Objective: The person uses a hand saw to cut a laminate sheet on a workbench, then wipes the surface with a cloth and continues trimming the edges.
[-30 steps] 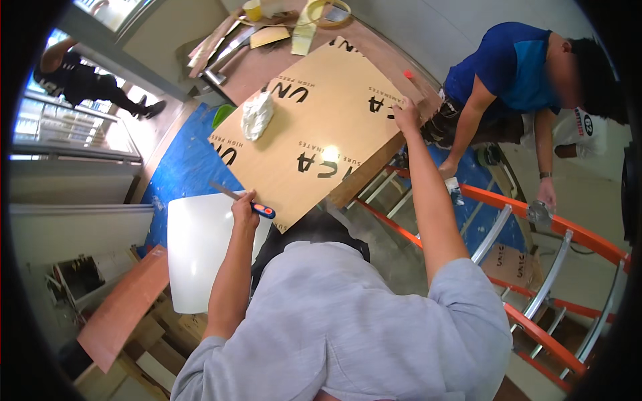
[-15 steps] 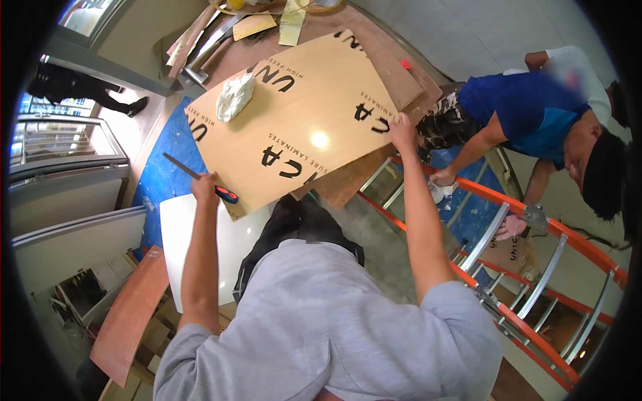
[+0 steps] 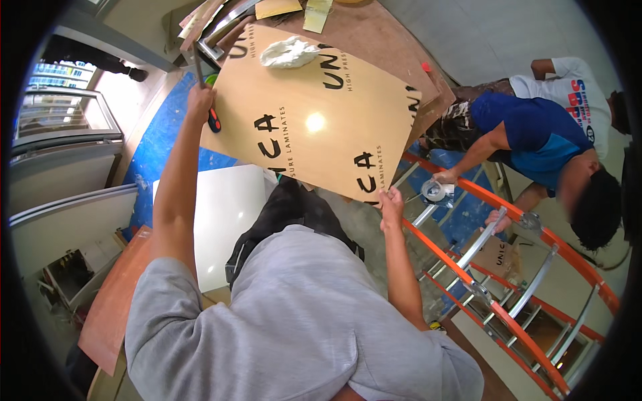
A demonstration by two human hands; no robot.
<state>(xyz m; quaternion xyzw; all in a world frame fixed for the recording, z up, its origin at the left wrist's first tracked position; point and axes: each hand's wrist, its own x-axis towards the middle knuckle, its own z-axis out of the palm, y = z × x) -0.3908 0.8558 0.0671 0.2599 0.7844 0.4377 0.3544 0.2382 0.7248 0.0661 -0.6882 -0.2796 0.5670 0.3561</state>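
A tan laminate sheet [image 3: 267, 100] with dark printed lettering tilts over the near side of the bench. On its far part rests a crumpled white cloth [image 3: 289, 53]. My left hand [image 3: 199, 101] is closed at the sheet's left edge around a file [image 3: 213, 120], whose red and dark-blue handle sticks out toward me and whose narrow dark blade points away. Whether those fingers also grip the sheet is unclear. At the near right corner, my right hand [image 3: 391, 206] pinches the sheet with thumb and fingers.
An orange ladder [image 3: 461, 271] stands at the right, where a person in blue [image 3: 535, 123] holds a roll of tape [image 3: 433, 191]. Another person in white [image 3: 578, 87] is behind. A white panel [image 3: 221, 220] leans below the sheet. Tools and scraps lie on the brown bench [image 3: 374, 33].
The sheet has turned clockwise, carrying the cloth farther off and rightward. My left hand has moved away from me with the file; my right hand has come nearer.
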